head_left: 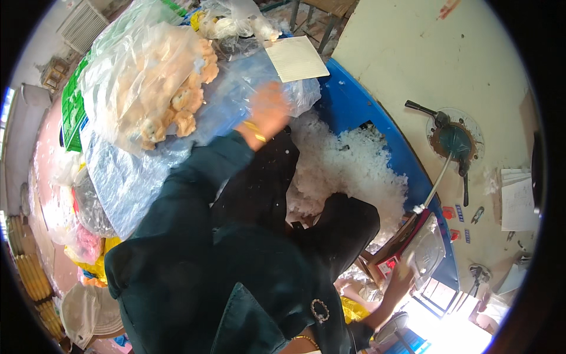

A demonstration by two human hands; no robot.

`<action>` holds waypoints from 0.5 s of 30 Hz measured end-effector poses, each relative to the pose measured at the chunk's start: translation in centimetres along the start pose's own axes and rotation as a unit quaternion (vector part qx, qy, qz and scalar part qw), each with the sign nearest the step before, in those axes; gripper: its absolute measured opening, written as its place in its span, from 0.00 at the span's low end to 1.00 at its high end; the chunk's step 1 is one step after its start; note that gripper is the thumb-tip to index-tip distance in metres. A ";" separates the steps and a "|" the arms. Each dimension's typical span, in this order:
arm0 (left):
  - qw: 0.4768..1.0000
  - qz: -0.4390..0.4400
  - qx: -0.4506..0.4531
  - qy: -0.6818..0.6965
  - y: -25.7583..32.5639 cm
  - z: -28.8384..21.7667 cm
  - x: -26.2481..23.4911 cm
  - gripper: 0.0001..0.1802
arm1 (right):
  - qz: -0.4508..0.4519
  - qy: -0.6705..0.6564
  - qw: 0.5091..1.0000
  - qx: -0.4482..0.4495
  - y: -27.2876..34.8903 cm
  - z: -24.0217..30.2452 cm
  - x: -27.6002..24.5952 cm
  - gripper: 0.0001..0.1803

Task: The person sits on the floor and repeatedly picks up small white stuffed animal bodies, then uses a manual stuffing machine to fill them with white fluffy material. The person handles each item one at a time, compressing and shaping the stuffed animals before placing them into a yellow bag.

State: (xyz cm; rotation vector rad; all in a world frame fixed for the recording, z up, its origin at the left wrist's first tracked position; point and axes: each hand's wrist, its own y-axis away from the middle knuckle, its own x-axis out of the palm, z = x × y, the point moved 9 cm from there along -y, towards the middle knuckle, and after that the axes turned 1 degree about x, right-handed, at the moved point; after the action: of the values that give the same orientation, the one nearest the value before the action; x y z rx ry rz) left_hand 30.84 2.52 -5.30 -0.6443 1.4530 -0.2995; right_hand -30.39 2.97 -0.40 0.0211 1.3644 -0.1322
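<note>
My left hand (268, 109) is stretched forward and blurred, a gold bangle on its wrist. It lies against a clear plastic bag (233, 88) beside a big bag of tan plush toys (159, 82); the blur hides whether it grips. My right hand (402, 274) reaches out low on the right and touches a red-based device with a clear cover (421, 251); its fingers are hard to make out. Between my arms, a heap of white stuffing fibre (348, 165) fills a blue tub (354, 100). My dark green jacket and black trousers cover the middle.
A white sheet of paper (296, 58) lies on the bags. On the cream table (413, 53) to the right stands a green machine with a handle and a white tube (453, 141), with papers (517, 203) by it. More bags (76, 206) are piled on the left.
</note>
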 end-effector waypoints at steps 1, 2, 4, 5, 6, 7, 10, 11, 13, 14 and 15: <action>0.988 0.130 -0.082 -0.022 0.3 6.0 1.0 0.15 | 0.142 0.063 0.982 0.111 2.0 -8.9 2.4 0.38; 0.949 0.268 -0.153 -0.067 1.7 12.1 1.8 0.17 | 0.220 0.099 0.959 0.145 4.6 -14.2 2.9 0.44; 0.913 0.131 -0.272 -0.275 4.6 19.0 -3.1 0.19 | 0.248 0.147 0.910 0.297 7.6 -13.5 0.2 0.39; 0.904 0.123 -0.338 -0.232 4.9 21.1 -3.2 0.21 | 0.225 0.113 0.940 0.230 7.2 -14.9 0.9 0.38; 0.906 0.148 -0.340 -0.205 5.6 23.4 -1.6 0.21 | 0.204 0.078 0.963 0.157 6.3 -17.6 2.4 0.38; 0.904 0.172 -0.347 -0.183 6.8 26.0 0.6 0.22 | 0.183 0.042 0.979 0.077 6.0 -18.6 3.2 0.37; 0.911 0.093 -0.344 -0.209 6.4 25.4 0.1 0.22 | 0.167 -0.047 0.985 0.003 1.4 -4.8 3.5 0.26; 0.914 0.042 -0.334 -0.226 5.7 23.6 -0.7 0.21 | 0.159 -0.070 0.985 -0.010 0.6 -1.9 3.6 0.22; 0.902 0.064 -0.377 -0.202 5.9 24.0 -1.0 0.23 | 0.096 -0.068 0.982 -0.148 -0.6 5.2 2.9 0.22; 0.902 0.111 -0.389 -0.150 6.9 26.6 0.6 0.23 | 0.120 -0.093 0.979 -0.140 -1.0 7.1 3.4 0.23; 0.891 0.165 -0.403 -0.130 7.2 27.2 1.4 0.22 | 0.148 -0.113 0.974 -0.130 -1.1 8.8 3.6 0.23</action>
State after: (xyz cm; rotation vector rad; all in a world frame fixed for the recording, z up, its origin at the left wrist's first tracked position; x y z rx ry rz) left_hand 56.18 13.57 -10.85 -1.0293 1.3659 0.6798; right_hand -21.24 0.78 -2.04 -0.0101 1.1271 0.2876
